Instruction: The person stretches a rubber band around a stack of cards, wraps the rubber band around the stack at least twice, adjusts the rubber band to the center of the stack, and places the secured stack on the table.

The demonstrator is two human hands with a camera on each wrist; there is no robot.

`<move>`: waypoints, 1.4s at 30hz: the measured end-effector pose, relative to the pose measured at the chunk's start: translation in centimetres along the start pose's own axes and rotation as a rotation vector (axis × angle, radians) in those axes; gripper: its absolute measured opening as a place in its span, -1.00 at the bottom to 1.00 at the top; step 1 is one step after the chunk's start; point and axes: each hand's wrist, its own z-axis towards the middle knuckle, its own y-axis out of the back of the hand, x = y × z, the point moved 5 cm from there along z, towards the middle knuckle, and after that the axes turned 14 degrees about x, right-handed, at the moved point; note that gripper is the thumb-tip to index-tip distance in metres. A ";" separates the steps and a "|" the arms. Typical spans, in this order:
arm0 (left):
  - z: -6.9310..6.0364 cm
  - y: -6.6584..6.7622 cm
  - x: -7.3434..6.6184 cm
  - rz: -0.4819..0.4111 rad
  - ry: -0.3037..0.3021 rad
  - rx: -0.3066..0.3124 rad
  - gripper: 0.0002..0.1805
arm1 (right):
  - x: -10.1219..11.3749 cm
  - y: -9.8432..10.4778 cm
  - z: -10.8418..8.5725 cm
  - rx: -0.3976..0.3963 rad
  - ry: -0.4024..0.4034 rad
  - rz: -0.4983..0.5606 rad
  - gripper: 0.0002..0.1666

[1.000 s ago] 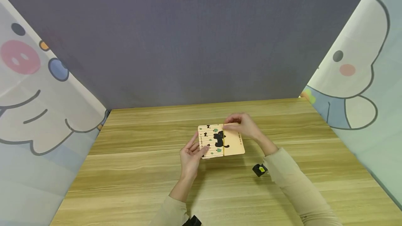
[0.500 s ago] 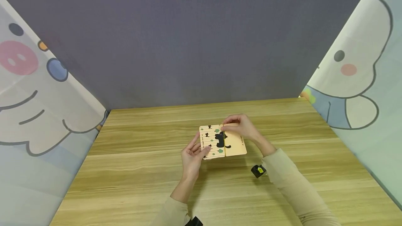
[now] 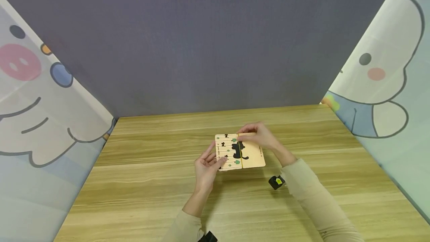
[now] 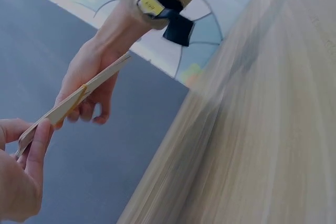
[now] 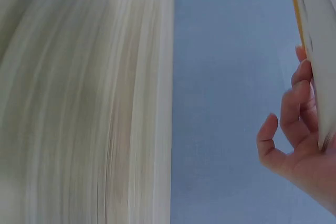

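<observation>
A small cream notebook (image 3: 253, 152) with a black cat and green leaves on its cover is held above the table in the head view. Around its middle runs a thin yellow rubber band (image 3: 241, 156), slightly slanted. My left hand (image 3: 205, 169) grips the left end, thumb on the cover and fingers behind. At the top edge, my right hand (image 3: 258, 135) pinches the rubber band where it crosses the notebook. In the left wrist view the notebook (image 4: 105, 74) shows edge-on with the rubber band (image 4: 79, 100) around it. The right wrist view cuts off most of the notebook (image 5: 321, 40).
The wooden table (image 3: 151, 182) spreads beneath both hands, backed by a dark grey panel (image 3: 215, 47). Cartoon-printed sheets (image 3: 373, 96) stand at both sides. A black wrist device (image 3: 276, 182) with a yellow label sits at the right sleeve.
The notebook and left hand have shifted slightly right. The rubber band's upper end has moved a little left along the notebook with my right fingertips. Both hands keep their hold.
</observation>
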 end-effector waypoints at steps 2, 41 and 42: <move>0.0 -0.1 0.0 0.015 -0.003 0.013 -0.33 | 0.2 -0.2 0.1 0.007 0.014 0.006 -0.78; 0.1 1.4 -0.2 -0.038 0.052 -0.076 -0.30 | -2.2 0.4 -5.0 -0.443 -0.052 0.111 -0.55; 0.2 1.4 -0.2 -0.037 0.053 -0.076 -0.30 | -2.3 0.2 -5.1 -0.446 -0.060 0.117 -0.54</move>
